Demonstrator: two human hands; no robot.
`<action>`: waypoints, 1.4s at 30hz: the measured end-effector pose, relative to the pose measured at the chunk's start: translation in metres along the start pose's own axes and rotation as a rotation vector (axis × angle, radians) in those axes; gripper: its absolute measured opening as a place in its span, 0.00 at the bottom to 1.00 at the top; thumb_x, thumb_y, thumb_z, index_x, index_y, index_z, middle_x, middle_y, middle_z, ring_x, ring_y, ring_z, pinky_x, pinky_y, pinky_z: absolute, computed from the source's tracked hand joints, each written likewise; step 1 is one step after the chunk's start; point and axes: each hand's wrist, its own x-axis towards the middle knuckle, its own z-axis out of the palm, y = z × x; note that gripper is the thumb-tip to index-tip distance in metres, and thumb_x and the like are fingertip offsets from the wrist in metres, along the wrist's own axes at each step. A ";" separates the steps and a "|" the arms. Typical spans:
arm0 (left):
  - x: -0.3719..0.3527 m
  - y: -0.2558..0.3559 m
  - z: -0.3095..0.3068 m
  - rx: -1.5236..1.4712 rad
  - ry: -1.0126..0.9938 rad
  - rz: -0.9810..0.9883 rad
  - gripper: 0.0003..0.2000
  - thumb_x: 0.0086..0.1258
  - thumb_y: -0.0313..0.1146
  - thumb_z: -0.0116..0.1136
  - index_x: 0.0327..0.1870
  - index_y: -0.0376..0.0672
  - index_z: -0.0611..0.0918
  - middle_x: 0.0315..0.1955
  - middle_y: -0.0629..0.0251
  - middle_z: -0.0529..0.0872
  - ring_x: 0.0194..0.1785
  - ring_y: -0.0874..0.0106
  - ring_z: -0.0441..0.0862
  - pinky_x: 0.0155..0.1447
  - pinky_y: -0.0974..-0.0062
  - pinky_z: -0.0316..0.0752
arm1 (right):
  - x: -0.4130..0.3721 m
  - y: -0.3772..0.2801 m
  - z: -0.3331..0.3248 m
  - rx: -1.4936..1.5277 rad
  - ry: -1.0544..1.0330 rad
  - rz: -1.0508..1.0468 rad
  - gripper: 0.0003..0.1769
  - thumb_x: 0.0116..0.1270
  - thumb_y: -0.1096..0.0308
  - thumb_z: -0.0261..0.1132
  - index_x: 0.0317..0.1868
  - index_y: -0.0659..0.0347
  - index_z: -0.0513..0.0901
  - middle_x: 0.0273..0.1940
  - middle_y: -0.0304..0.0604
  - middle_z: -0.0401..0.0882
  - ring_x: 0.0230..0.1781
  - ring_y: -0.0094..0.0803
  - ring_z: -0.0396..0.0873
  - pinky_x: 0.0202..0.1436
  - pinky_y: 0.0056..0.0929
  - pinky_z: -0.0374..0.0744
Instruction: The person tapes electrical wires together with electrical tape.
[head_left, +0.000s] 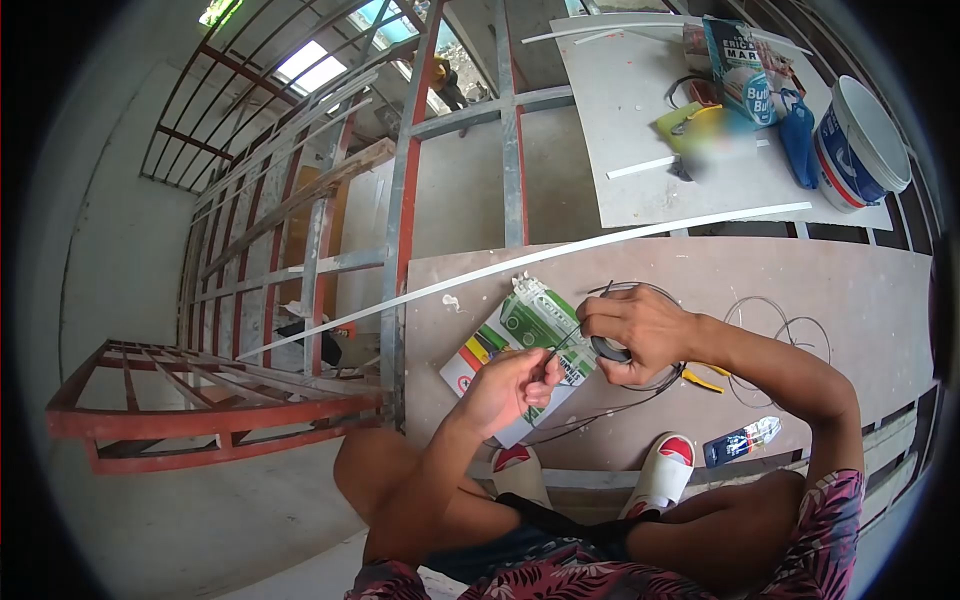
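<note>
On the far sheet a blue bag shows "ERIC MAR" and "Bul Bu", beside a white bucket whose blue and red label is too small to read; the green packet under the hands has print I cannot make out. The wire is thin and black, wound in a small coil above the brown board. The right hand is closed round the coil, and the left hand pinches its free end, which is stretched straight between them.
</note>
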 end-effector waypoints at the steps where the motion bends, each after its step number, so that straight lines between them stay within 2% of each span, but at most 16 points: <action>1: -0.001 0.001 -0.001 0.049 -0.010 0.018 0.09 0.76 0.35 0.48 0.41 0.39 0.77 0.34 0.70 0.75 0.31 0.83 0.65 0.39 0.83 0.64 | 0.001 0.000 0.000 0.005 0.005 -0.006 0.17 0.47 0.62 0.66 0.37 0.63 0.75 0.33 0.45 0.72 0.25 0.46 0.76 0.29 0.39 0.77; 2: -0.001 -0.002 0.002 0.045 -0.010 0.018 0.09 0.76 0.35 0.48 0.41 0.39 0.77 0.34 0.70 0.75 0.31 0.83 0.65 0.39 0.83 0.64 | 0.001 0.000 0.001 0.007 0.002 -0.004 0.17 0.47 0.62 0.66 0.37 0.63 0.75 0.33 0.45 0.72 0.25 0.46 0.76 0.29 0.39 0.77; 4: 0.000 -0.010 0.018 0.795 0.351 0.300 0.08 0.71 0.31 0.57 0.41 0.35 0.79 0.30 0.70 0.75 0.27 0.79 0.68 0.32 0.81 0.66 | 0.002 -0.001 0.001 0.015 -0.011 0.025 0.17 0.47 0.63 0.66 0.36 0.63 0.75 0.33 0.45 0.73 0.25 0.46 0.76 0.28 0.40 0.77; 5: 0.000 -0.013 0.024 0.790 0.350 0.302 0.08 0.71 0.31 0.57 0.41 0.35 0.79 0.30 0.70 0.75 0.27 0.79 0.68 0.32 0.81 0.66 | 0.003 -0.001 0.001 0.014 -0.016 0.026 0.17 0.47 0.63 0.66 0.36 0.63 0.75 0.33 0.45 0.73 0.25 0.46 0.76 0.28 0.40 0.77; 7: 0.002 -0.016 0.032 1.399 0.535 0.673 0.09 0.65 0.28 0.64 0.44 0.35 0.80 0.30 0.66 0.77 0.25 0.76 0.71 0.29 0.79 0.67 | 0.003 -0.001 0.001 0.035 -0.019 0.049 0.17 0.47 0.62 0.65 0.36 0.62 0.76 0.34 0.45 0.73 0.24 0.46 0.75 0.28 0.40 0.77; 11: 0.006 -0.020 0.020 1.470 0.597 0.911 0.08 0.65 0.27 0.64 0.43 0.35 0.83 0.30 0.62 0.80 0.25 0.74 0.72 0.29 0.77 0.67 | 0.001 0.001 0.007 0.021 -0.041 0.060 0.18 0.47 0.62 0.65 0.37 0.62 0.76 0.35 0.46 0.74 0.24 0.46 0.75 0.28 0.40 0.77; 17: 0.008 -0.020 -0.010 0.538 0.496 0.209 0.13 0.76 0.33 0.50 0.45 0.28 0.79 0.29 0.71 0.76 0.24 0.86 0.62 0.28 0.86 0.61 | -0.043 0.021 0.031 0.037 0.154 0.133 0.18 0.54 0.60 0.64 0.41 0.61 0.74 0.39 0.49 0.74 0.29 0.50 0.77 0.31 0.42 0.78; 20: 0.008 -0.017 -0.009 0.294 0.562 0.240 0.12 0.75 0.32 0.49 0.43 0.30 0.81 0.28 0.71 0.76 0.25 0.85 0.65 0.29 0.85 0.60 | -0.109 0.080 0.044 -0.059 0.228 0.331 0.18 0.56 0.60 0.64 0.43 0.62 0.73 0.42 0.55 0.75 0.36 0.52 0.77 0.40 0.43 0.79; 22: 0.005 -0.016 -0.012 0.259 0.551 0.239 0.12 0.75 0.31 0.49 0.44 0.29 0.81 0.28 0.71 0.75 0.24 0.84 0.65 0.29 0.85 0.60 | -0.163 0.135 0.072 0.071 0.286 0.832 0.20 0.59 0.59 0.65 0.44 0.67 0.74 0.43 0.59 0.74 0.42 0.54 0.75 0.48 0.45 0.75; 26: 0.004 -0.020 -0.001 0.282 0.575 0.238 0.15 0.75 0.35 0.51 0.46 0.28 0.81 0.28 0.73 0.75 0.24 0.84 0.63 0.29 0.85 0.61 | -0.230 0.187 0.081 -0.251 -0.127 1.127 0.26 0.60 0.58 0.66 0.51 0.67 0.71 0.47 0.60 0.72 0.51 0.57 0.70 0.55 0.49 0.72; 30: 0.001 -0.021 0.014 0.646 0.550 0.249 0.19 0.77 0.42 0.52 0.48 0.29 0.83 0.28 0.72 0.77 0.26 0.86 0.63 0.30 0.87 0.59 | -0.217 0.179 0.071 -0.319 -0.167 1.097 0.29 0.62 0.57 0.65 0.58 0.67 0.69 0.50 0.62 0.70 0.54 0.59 0.69 0.57 0.49 0.72; 33: 0.000 -0.021 0.019 0.859 0.564 0.303 0.20 0.77 0.43 0.52 0.49 0.31 0.84 0.26 0.72 0.78 0.24 0.87 0.62 0.28 0.87 0.56 | -0.170 0.159 0.048 -0.665 0.016 0.736 0.28 0.63 0.58 0.63 0.58 0.66 0.70 0.52 0.59 0.70 0.58 0.55 0.67 0.60 0.46 0.70; 35: -0.002 -0.019 0.024 0.941 0.561 0.288 0.19 0.77 0.42 0.51 0.49 0.32 0.84 0.26 0.72 0.78 0.25 0.87 0.61 0.28 0.87 0.56 | -0.111 0.130 0.023 -0.332 0.311 0.684 0.22 0.65 0.61 0.63 0.55 0.65 0.73 0.53 0.56 0.72 0.59 0.52 0.68 0.62 0.44 0.69; 37: -0.002 -0.022 0.022 0.933 0.549 0.281 0.18 0.77 0.42 0.51 0.49 0.33 0.84 0.27 0.72 0.78 0.25 0.88 0.62 0.28 0.87 0.57 | -0.056 0.071 0.005 -0.098 0.371 0.408 0.20 0.65 0.64 0.63 0.53 0.65 0.74 0.54 0.55 0.72 0.57 0.52 0.69 0.62 0.45 0.68; 39: 0.000 -0.026 0.018 0.874 0.526 0.292 0.18 0.77 0.40 0.52 0.51 0.33 0.83 0.29 0.70 0.79 0.27 0.87 0.63 0.30 0.87 0.58 | -0.011 0.014 -0.004 0.018 0.263 0.191 0.19 0.64 0.66 0.65 0.52 0.65 0.75 0.48 0.55 0.76 0.51 0.54 0.73 0.58 0.45 0.71; 42: 0.001 -0.030 0.011 0.759 0.462 0.310 0.18 0.76 0.39 0.52 0.52 0.31 0.82 0.31 0.70 0.79 0.28 0.87 0.63 0.31 0.87 0.59 | 0.003 -0.017 0.007 0.211 0.060 0.173 0.12 0.65 0.68 0.64 0.46 0.66 0.79 0.40 0.54 0.79 0.42 0.54 0.77 0.50 0.43 0.75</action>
